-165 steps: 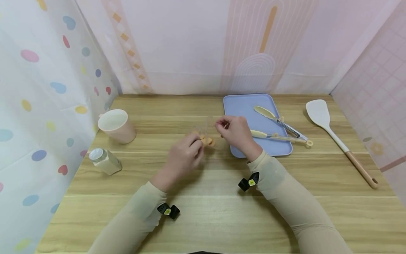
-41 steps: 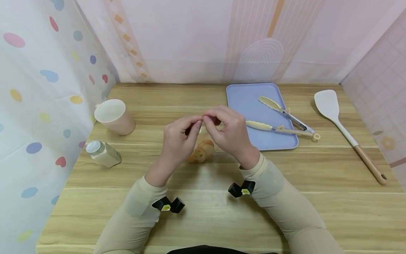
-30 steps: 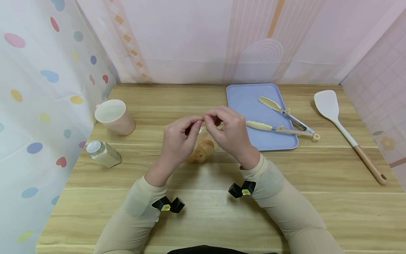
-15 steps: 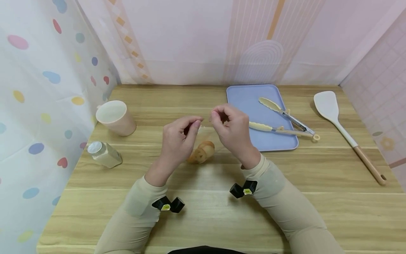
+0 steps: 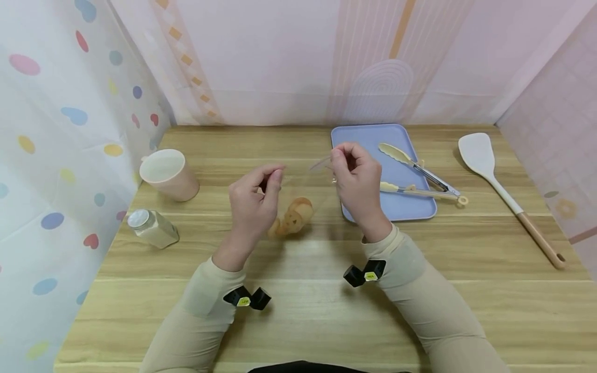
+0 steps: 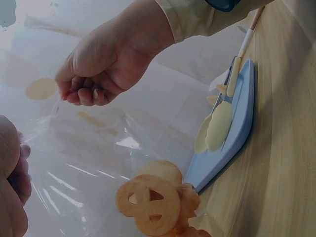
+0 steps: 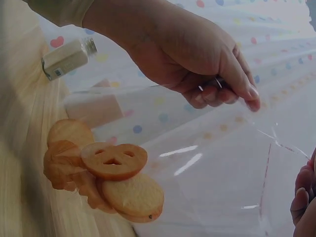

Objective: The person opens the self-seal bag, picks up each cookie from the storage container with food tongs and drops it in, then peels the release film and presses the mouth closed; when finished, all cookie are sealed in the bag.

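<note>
A clear plastic bag hangs stretched between my hands, several cookies lying at its bottom close over the table. One round cookie has a face cut out of it; in the head view the cookies show below and between the hands. My left hand pinches the bag's upper edge between thumb and forefinger. Higher and to the right, my right hand pinches the other side of that edge, its fingers curled. From the left wrist, the right hand shows gripping a thin gathered strip of film.
Behind the right hand lies a blue tray with cream-tipped tongs across it. A white spatula with a wooden handle is at far right. A pink cup and a capped jar stand at left.
From fingertips together, the hands have parted: the right has moved right and up, the left slightly left, spreading the bag's edge. Earlier the left hand held the bag low by the cookies.
</note>
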Available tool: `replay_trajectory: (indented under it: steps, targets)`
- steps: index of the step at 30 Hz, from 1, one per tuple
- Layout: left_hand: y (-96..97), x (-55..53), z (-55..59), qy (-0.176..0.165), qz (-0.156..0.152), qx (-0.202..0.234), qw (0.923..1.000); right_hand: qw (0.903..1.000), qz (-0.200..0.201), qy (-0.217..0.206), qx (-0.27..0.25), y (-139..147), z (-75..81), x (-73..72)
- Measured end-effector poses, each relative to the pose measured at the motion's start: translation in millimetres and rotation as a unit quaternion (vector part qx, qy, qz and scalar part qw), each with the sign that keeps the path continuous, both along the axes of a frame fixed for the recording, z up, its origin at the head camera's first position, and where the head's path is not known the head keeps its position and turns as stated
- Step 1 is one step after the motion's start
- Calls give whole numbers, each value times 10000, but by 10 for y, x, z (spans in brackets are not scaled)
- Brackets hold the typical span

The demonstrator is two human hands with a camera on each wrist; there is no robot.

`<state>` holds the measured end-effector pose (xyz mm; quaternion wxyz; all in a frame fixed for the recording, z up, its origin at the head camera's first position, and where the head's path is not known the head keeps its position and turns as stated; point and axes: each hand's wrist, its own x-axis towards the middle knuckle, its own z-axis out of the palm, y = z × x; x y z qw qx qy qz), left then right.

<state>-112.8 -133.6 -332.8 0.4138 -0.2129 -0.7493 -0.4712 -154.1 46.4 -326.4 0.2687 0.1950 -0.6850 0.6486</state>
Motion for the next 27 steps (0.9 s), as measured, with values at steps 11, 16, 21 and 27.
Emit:
replay_trajectory:
  steps: [11,16,21,27]
  targets:
    - [-77,-31,8,290,117,250,9992,9894,-98,-976,-1072,251,50,-115]
    - [-101,-33,29,393,121,252,9988,9810,-134,-1193,-1522,382,46,-159]
    - [-105,-30,45,421,114,293,9986,9732,-166,-1318,-1877,503,28,-206]
    - [-103,-29,51,469,151,417,9979,9601,-289,-1497,-2346,680,31,-227]
